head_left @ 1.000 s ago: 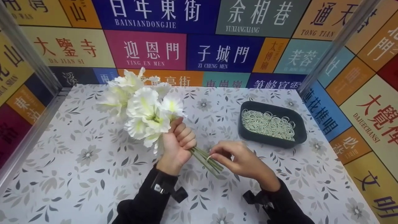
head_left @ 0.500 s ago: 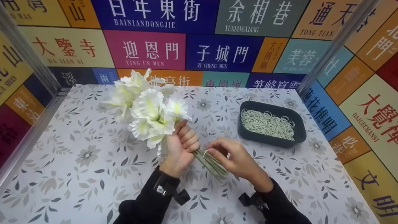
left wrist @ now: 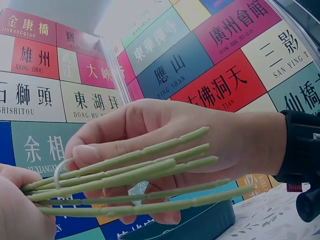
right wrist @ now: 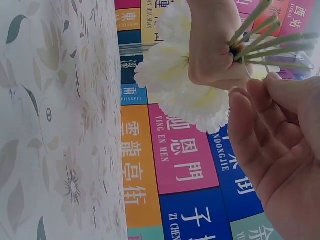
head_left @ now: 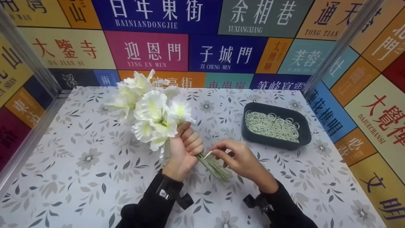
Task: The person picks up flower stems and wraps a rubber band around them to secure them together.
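My left hand (head_left: 185, 148) grips a bunch of white flowers (head_left: 155, 109) by the stems, just below the blooms. The green stems (left wrist: 145, 172) jut out past the fist toward the lower right in the head view, their cut ends slightly fanned. Between thumb and fingertips, my right hand (head_left: 245, 158) pinches a thin pale rubber band (left wrist: 60, 172). The band loops around stems close to the left fist; whether it encircles all of them I cannot tell. In the right wrist view, the right hand (right wrist: 285, 145) pulls the band taut away from the stems.
A dark green plastic tub (head_left: 305, 126) filled with pale rubber bands (head_left: 272, 126) stands at the right rear of the table. Patterned white cloth covers the table (head_left: 88, 186). Panels with colourful lettering (head_left: 147, 50) enclose the back and sides.
The bunch and my left hand have shifted slightly right. My right hand has moved the rubber band up the stems, closer to the left fist.
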### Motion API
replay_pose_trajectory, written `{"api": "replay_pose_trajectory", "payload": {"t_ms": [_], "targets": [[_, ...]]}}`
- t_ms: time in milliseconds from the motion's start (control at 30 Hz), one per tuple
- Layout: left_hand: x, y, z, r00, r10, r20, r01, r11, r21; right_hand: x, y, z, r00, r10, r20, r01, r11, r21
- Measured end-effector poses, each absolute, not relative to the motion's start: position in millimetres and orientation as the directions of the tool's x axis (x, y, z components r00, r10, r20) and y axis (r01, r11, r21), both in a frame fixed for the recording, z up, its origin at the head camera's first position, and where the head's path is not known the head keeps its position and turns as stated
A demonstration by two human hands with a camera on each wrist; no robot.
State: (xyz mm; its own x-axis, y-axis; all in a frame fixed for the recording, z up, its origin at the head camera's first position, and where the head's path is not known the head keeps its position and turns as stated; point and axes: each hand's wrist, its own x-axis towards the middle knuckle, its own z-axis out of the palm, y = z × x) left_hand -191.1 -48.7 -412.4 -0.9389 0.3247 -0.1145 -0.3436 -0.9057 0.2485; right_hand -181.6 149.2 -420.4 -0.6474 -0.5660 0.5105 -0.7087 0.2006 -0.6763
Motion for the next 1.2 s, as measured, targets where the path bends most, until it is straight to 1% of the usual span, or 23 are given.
{"api": "replay_pose_trajectory", "payload": {"t_ms": [133, 233, 367, 500, 567, 633, 700, 767, 867, 900, 1033, 1133, 1200], "targets": [[-191, -50, -412, -0.934, 0.339, -0.108, -0.355, -0.907, 0.226, -184, 152, -421, -0.643, -0.571, 0.511, -0.712, 0.2, -0.673], [-191, -52, -412, -0.931, 0.351, -0.103, -0.365, -0.908, 0.205, -186, 155, -419, -0.64, -0.58, 0.503, -0.726, 0.242, -0.644], [-193, -54, -412, -0.929, 0.362, -0.082, -0.371, -0.914, 0.166, -186, 160, -415, -0.626, -0.637, 0.45, -0.726, 0.266, -0.634], [-196, -56, -413, -0.933, 0.355, -0.06, -0.36, -0.919, 0.159, -184, 164, -412, -0.588, -0.708, 0.391, -0.689, 0.184, -0.701], [-196, -57, -414, -0.936, 0.344, -0.066, -0.351, -0.921, 0.168, -183, 165, -410, -0.568, -0.735, 0.369, -0.656, 0.133, -0.743], [-197, -56, -415, -0.939, 0.334, -0.082, -0.343, -0.923, 0.175, -182, 165, -410, -0.563, -0.743, 0.36, -0.639, 0.116, -0.76], [-197, -55, -415, -0.941, 0.326, -0.095, -0.338, -0.923, 0.182, -181, 164, -410, -0.581, -0.731, 0.358, -0.631, 0.127, -0.765], [-197, -54, -415, -0.94, 0.323, -0.107, -0.339, -0.921, 0.194, -180, 163, -411, -0.621, -0.701, 0.352, -0.614, 0.155, -0.774], [-195, -51, -415, -0.939, 0.324, -0.117, -0.342, -0.912, 0.224, -179, 160, -413, -0.651, -0.654, 0.386, -0.62, 0.165, -0.767], [-195, -51, -414, -0.939, 0.323, -0.12, -0.343, -0.91, 0.235, -179, 159, -414, -0.652, -0.644, 0.4, -0.626, 0.159, -0.764], [-193, -49, -414, -0.938, 0.328, -0.112, -0.346, -0.905, 0.249, -179, 153, -416, -0.623, -0.622, 0.475, -0.679, 0.129, -0.723], [-193, -49, -414, -0.937, 0.333, -0.106, -0.349, -0.906, 0.24, -179, 150, -417, -0.629, -0.603, 0.491, -0.685, 0.13, -0.717], [-192, -50, -413, -0.937, 0.332, -0.11, -0.349, -0.908, 0.231, -180, 150, -417, -0.646, -0.584, 0.493, -0.68, 0.146, -0.718]]}}
